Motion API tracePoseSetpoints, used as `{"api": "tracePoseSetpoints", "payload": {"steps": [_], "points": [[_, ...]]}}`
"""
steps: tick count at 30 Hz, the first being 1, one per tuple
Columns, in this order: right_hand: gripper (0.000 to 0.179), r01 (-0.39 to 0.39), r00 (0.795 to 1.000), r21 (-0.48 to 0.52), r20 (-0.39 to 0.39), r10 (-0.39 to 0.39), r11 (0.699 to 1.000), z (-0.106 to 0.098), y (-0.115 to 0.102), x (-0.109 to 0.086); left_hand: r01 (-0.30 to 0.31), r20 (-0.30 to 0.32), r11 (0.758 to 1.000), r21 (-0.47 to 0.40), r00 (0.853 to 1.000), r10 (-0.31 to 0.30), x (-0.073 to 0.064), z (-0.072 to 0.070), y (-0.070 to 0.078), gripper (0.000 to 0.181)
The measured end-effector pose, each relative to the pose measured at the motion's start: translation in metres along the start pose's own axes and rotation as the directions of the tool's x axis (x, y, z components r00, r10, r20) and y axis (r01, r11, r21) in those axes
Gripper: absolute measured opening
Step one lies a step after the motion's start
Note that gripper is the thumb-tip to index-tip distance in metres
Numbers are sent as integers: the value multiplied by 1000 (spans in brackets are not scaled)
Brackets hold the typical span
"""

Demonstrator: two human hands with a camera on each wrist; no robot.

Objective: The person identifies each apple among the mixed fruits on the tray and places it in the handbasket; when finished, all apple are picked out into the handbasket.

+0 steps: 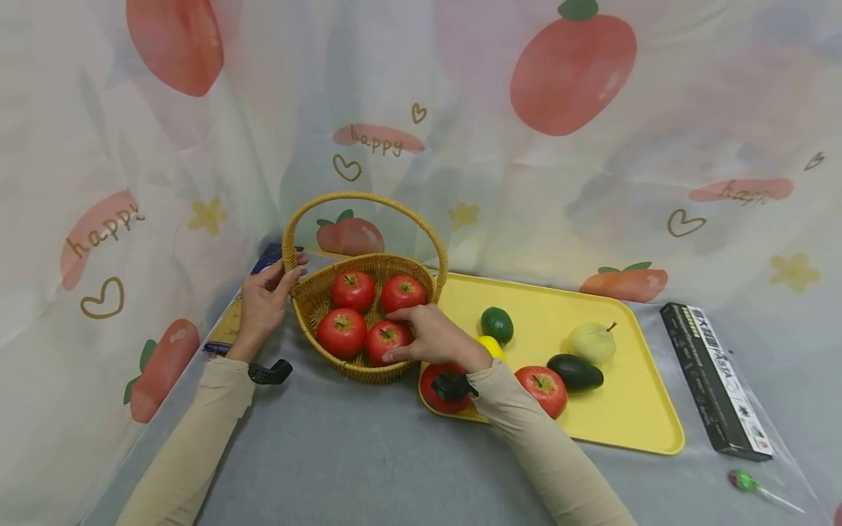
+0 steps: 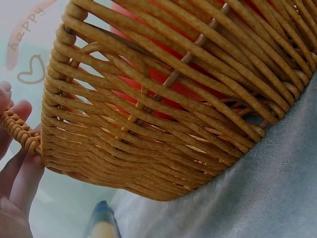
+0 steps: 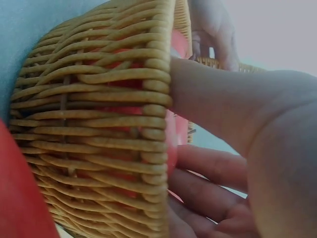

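A wicker basket (image 1: 371,375) with a tall arched handle (image 1: 360,196) stands on the grey table, several red apples inside it. My left hand (image 1: 263,303) holds the left foot of the handle; its fingers (image 2: 27,178) show around the woven stem in the left wrist view. Over the basket's near right rim reaches my right hand (image 1: 439,337), gripping the front right apple (image 1: 384,342) between thumb and fingers. The apple sits low in the basket among the others. In the right wrist view the basket wall (image 3: 99,119) hides most of it.
Right of the basket lies a yellow tray (image 1: 631,427) with two red apples (image 1: 542,389), a pear (image 1: 592,343), an avocado (image 1: 574,372), a green fruit (image 1: 496,324) and a partly hidden yellow fruit (image 1: 490,345). Farther right are a black box (image 1: 713,380) and a lollipop (image 1: 745,480).
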State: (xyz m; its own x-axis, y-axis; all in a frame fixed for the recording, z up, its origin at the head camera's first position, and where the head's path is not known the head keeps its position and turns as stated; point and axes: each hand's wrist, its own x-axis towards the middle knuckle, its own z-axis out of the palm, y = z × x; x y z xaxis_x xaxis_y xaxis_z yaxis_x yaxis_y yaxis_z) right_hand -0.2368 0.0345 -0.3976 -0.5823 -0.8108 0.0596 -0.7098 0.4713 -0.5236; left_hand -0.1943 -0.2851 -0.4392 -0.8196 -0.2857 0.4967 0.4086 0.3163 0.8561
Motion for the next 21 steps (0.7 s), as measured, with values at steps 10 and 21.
{"api": "tracePoseSetpoints", "payload": {"steps": [10,21], "points": [[67,3,999,168,-35,3,986,-28,-2,-30,15,-15,1000,10,1000,-15,-1,0,-3,36],[72,-73,961,329,-229,155,941,-63,28,-106,-5,-20,1000,-5,1000,5,-2,3,1,35]]}}
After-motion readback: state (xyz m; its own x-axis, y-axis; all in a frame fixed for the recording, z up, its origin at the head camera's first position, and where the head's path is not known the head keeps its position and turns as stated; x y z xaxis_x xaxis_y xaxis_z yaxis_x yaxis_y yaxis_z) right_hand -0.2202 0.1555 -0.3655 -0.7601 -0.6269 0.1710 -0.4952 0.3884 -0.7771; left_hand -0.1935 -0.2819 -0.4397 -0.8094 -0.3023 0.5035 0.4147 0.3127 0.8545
